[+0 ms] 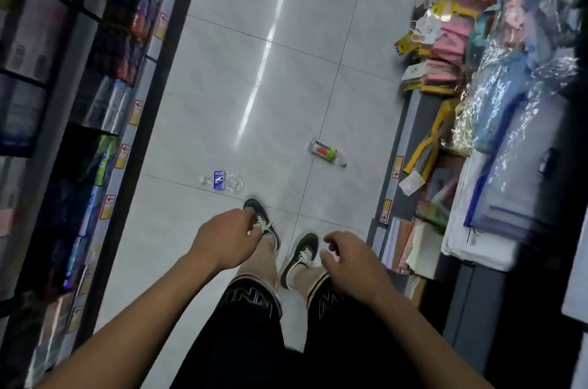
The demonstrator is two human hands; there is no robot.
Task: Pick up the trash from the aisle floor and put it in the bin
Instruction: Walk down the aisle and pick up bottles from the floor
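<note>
Two empty plastic bottles lie on the grey tiled aisle floor (222, 76). A crushed clear bottle with a blue label (224, 180) lies just ahead of my left foot. A clear bottle with a green and red label (327, 152) lies farther ahead to the right, near the right shelf base. My left hand (222, 240) hangs in front of me with loosely curled fingers, holding nothing. My right hand (348, 258) is held out the same way, empty. Both hands are well above the floor and apart from the bottles. No bin is in view.
Dark shelving with packaged goods (105, 108) lines the left side of the aisle. On the right, shelves hold hanging cloths, plastic-wrapped items and folders (496, 121). My feet in dark sneakers (302, 253) stand mid-aisle. The floor stretches ahead between the shelves.
</note>
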